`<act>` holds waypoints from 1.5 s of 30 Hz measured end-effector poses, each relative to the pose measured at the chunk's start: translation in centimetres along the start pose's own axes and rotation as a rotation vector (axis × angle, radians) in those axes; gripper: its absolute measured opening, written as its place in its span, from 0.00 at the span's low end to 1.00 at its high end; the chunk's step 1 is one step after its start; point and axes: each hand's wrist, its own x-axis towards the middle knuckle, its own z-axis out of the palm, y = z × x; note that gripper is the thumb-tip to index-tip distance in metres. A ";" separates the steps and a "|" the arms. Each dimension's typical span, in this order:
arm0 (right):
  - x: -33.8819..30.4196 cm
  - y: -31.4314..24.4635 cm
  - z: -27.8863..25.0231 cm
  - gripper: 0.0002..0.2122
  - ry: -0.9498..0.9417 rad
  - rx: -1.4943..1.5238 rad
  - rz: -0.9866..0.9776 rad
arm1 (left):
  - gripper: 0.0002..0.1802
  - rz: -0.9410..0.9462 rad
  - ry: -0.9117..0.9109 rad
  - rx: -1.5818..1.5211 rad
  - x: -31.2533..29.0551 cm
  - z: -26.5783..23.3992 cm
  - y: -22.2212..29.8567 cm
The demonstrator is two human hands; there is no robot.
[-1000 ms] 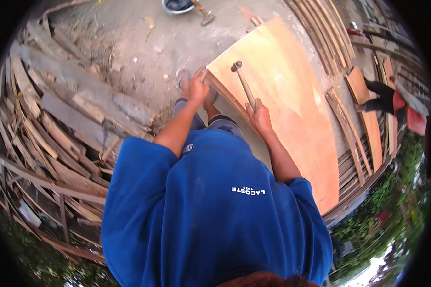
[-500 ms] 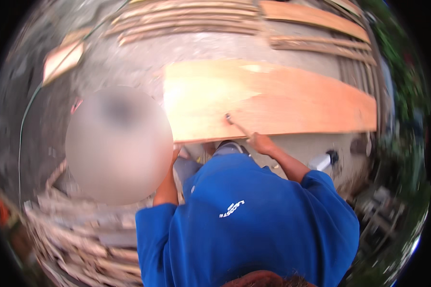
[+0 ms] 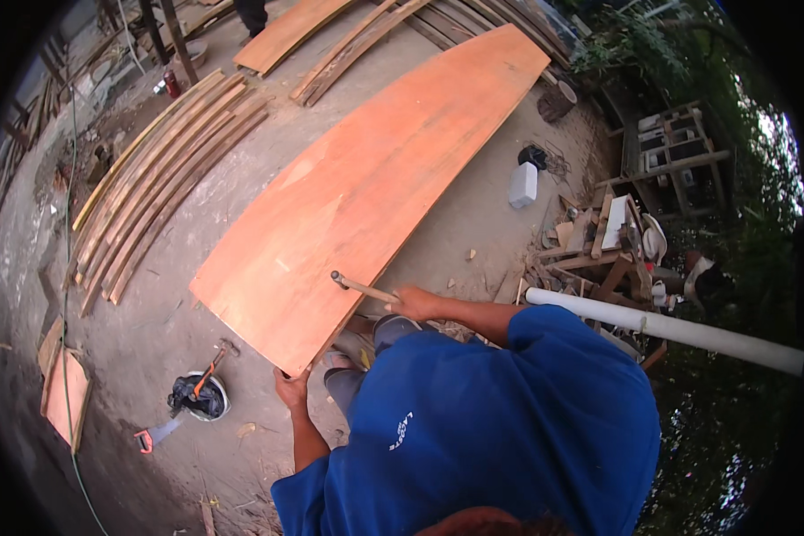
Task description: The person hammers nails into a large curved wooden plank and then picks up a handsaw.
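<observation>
The right hand (image 3: 409,304) grips a hammer (image 3: 366,288), head toward ten o'clock. The left hand (image 3: 292,390) holds the panel (image 3: 375,196) at seven o'clock.

1) Open air above the plywood sheet (image 3: 366,188) toward its far end; the hammer (image 3: 366,288) in the right hand (image 3: 409,302) crosses its near right edge
2) Left: concrete floor (image 3: 223,205) between sheet and lumber strips (image 3: 165,183)
3) Near left: bucket (image 3: 226,402) and handsaw (image 3: 158,435) obstruct
4) Right: scrap-wood heap (image 3: 612,277) and white pipe (image 3: 670,328) block

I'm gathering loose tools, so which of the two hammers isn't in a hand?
The orange-handled hammer, its handle over the pale bucket; the wooden-handled hammer is gripped in the right hand.
</observation>
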 end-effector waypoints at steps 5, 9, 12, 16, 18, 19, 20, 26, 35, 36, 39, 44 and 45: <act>-4.6 -2.1 1.5 0.26 0.109 0.159 -0.010 | 0.36 0.072 0.008 0.019 0.0 -0.5 0.6; -8.5 -0.1 3.6 0.24 0.164 0.247 0.052 | 0.43 0.082 -0.010 0.057 0.2 1.1 -0.4; -10.9 0.3 3.9 0.24 0.202 0.327 0.154 | 0.45 -0.018 -0.074 -0.182 0.6 1.0 -1.5; -14.9 0.9 4.6 0.21 0.215 0.697 0.432 | 0.39 -0.371 -0.171 -0.418 -0.5 0.4 3.9; -14.4 1.8 5.3 0.19 0.241 0.856 0.469 | 0.39 -0.621 -0.135 -0.602 1.1 -0.3 2.2; -13.9 2.4 5.3 0.17 0.231 1.030 0.553 | 0.39 -0.602 -0.129 -0.593 1.6 -0.3 1.5; -13.4 3.4 5.6 0.14 0.216 1.211 0.637 | 0.39 -0.655 -0.087 -0.661 2.0 -0.2 1.4; -7.7 10.7 7.7 0.15 0.497 2.148 0.487 | 0.33 -0.716 -0.065 -0.696 2.9 -2.1 0.3; 5.2 6.7 5.4 0.14 0.355 2.261 0.369 | 0.28 -0.800 -0.416 -0.647 4.8 -5.5 -0.3; 5.3 6.7 5.6 0.14 0.341 2.270 0.369 | 0.27 -0.851 -0.360 -0.589 4.5 -5.7 0.0; 3.9 7.5 5.7 0.14 0.328 2.245 0.451 | 0.27 -0.830 -0.286 -0.494 4.3 -6.1 0.8; 3.6 5.0 5.4 0.14 0.492 2.194 0.467 | 0.22 -0.881 -0.378 -0.466 3.3 -5.7 1.8; 4.0 6.0 6.0 0.14 0.391 2.184 0.373 | 0.22 -0.881 -0.388 -0.455 3.0 -4.8 2.2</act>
